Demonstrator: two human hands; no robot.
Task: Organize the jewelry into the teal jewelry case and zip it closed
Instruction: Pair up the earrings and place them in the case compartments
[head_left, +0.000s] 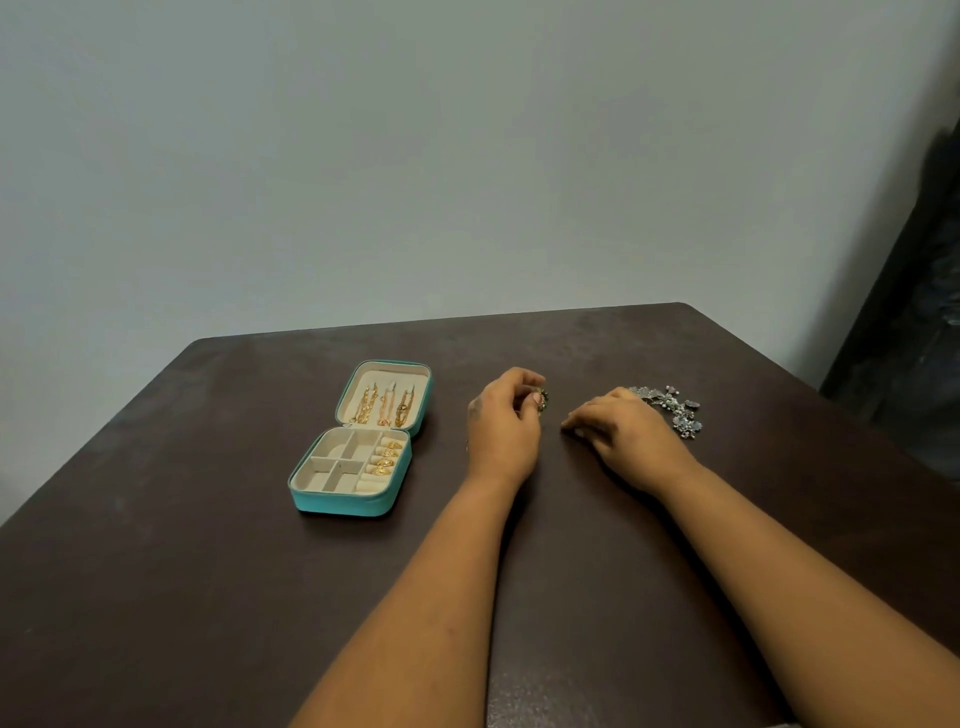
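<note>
The teal jewelry case (311, 501) lies open on the dark table, left of my hands. Gold chains (383, 406) hang in its raised lid. Gold rings (387, 457) sit in the ring rolls of its cream base; the other compartments look bare. My left hand (503, 425) is to the right of the case, fingers pinched on a small green and red jewel (542, 400). My right hand (621, 428) rests palm down on the table, fingers curled, with nothing visible in it. Just behind it lies a silver-blue floral necklace (675, 408), partly hidden by the hand.
The dark brown table (208, 597) ends at a far edge just behind the case and necklace, against a pale wall. A dark object (914, 312) stands beyond the table's right corner.
</note>
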